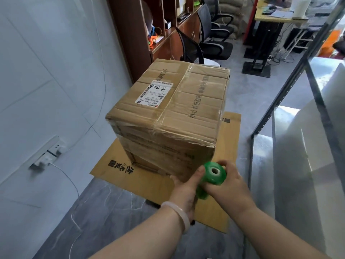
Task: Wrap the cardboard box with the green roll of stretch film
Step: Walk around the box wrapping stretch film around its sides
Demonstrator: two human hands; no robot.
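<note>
The green roll [214, 173] is held upright at the near right corner of the cardboard box [168, 113], low down, just beside the box wall. The right hand [228, 186] is curled round the roll's upper part; its fingertips are hidden behind the roll. The left hand [184, 187] is closed on the lower part, thumb laid on the roll's side; its fingers are mostly hidden. The roll's middle is covered by both hands. The box is set on a flat cardboard sheet [115, 165] on the floor [104, 212], toward the sheet's far edge. The box's far sides are not seen. Open floor is seen left of the sheet; a metal rack [291, 86] stands near its right edge.
</note>
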